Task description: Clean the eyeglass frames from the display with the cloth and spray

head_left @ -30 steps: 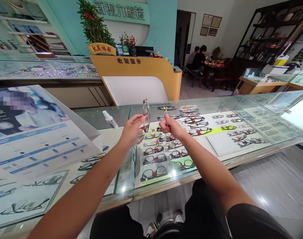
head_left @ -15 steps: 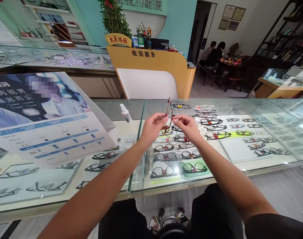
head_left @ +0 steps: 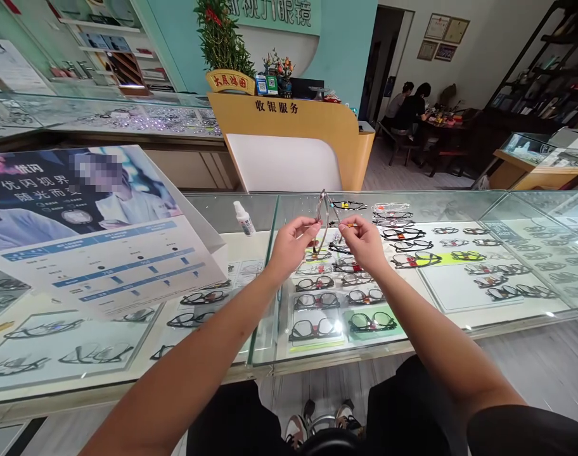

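A thin-framed pair of glasses (head_left: 324, 218) is held up above the glass display counter, seen nearly edge-on. My left hand (head_left: 293, 244) pinches its frame from the left. On the other side, my right hand (head_left: 362, 242) has thumb and fingertips closed on a temple arm, which angles out to the right. Below my hands, several eyeglass frames (head_left: 316, 300) lie in rows inside the counter; a pair of dark glasses (head_left: 372, 321) rests there on a green card. To the left of my left hand, a small white spray bottle (head_left: 244, 219) stands upright on the counter.
A large folded cardboard sign (head_left: 108, 234) stands on the left of the glass counter (head_left: 265, 361). Beyond it is a wooden cashier desk (head_left: 289, 120) with a plant (head_left: 225, 41). Two people (head_left: 410, 107) sit at a table at the back right.
My right hand has shifted slightly right with the temple arm, which now swings out from the frame. My left hand stays nearly in place. The view has tilted a little.
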A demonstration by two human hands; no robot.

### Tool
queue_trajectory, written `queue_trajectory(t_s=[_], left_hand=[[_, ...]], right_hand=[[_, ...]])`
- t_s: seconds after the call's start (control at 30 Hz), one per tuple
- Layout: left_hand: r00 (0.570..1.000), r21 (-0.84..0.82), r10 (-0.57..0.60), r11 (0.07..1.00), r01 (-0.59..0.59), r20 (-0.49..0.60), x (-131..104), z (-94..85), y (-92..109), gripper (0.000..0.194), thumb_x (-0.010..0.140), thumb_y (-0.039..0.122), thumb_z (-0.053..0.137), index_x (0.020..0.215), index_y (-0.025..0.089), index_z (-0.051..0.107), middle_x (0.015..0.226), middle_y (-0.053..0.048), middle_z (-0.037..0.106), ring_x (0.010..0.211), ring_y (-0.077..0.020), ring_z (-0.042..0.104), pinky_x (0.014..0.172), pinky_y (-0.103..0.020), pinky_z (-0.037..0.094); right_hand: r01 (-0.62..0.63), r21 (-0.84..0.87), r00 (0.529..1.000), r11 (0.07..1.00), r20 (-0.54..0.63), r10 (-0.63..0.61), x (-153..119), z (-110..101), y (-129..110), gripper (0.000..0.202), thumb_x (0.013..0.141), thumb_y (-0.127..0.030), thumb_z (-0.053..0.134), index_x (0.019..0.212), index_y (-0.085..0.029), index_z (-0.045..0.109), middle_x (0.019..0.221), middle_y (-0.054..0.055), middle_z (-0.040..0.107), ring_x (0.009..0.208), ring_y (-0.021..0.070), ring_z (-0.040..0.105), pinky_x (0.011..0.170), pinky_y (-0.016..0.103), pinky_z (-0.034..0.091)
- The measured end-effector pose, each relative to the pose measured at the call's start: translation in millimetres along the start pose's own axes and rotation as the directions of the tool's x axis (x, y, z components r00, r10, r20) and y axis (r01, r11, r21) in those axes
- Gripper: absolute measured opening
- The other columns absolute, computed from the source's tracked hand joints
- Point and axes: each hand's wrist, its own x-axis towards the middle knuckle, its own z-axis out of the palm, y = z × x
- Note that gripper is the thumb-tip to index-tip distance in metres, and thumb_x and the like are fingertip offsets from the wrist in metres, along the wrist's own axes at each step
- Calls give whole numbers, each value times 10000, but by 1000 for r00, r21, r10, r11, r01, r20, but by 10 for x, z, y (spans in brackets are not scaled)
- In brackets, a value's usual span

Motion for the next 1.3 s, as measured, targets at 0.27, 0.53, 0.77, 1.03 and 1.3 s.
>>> queue_trajectory(t_s=[0.27,0.53,0.77,1.03,1.3], left_hand=[[997,136,71,989,-65,-34,68,-102,-21,459,849,644,888,1040,228,854,1158,-96,857,981,-231,757,786,-323,612],[994,192,104,976,-98,-23,69,-142,-28,422,922,631,823,1079,240,855,1142,-82,839,894,-215,753,770,-337,608],[986,233,163,959,-163,22,42,-99,-7,409,883,627,868,1016,241,864,1108,-90,858,1083,-290,778,931,-399,616],[987,213,154,964,-159,40,28,-83,-41,422,884,650,870,1019,250,868,1132,-99,857,1142,-310,785,1048,-454,612],[993,166,110,979,-115,39,32,-84,-73,515,837,712,890,1036,237,866,1175,-115,853,1122,-304,780,929,-414,649]], right_hand=[[159,-242,948,957,-234,-217,45,-128,43,352,1072,-521,632,1286,-244,655,1240,134,854,871,207,775,748,354,565],[299,-366,924,881,-120,-363,-13,-83,15,379,1056,-420,655,1395,-263,594,1500,159,724,1055,228,775,684,335,570],[429,-463,903,775,231,-362,-77,-54,22,536,1077,-412,616,1600,-298,634,1691,165,582,1276,302,750,751,375,657],[408,-529,912,744,190,-364,-70,-42,85,525,1049,-421,647,1552,-273,667,1716,207,498,1496,378,638,916,484,704],[426,-556,900,713,184,-394,-61,-52,104,465,1040,-420,671,1471,-246,672,1677,209,577,1593,381,557,1196,600,594]])
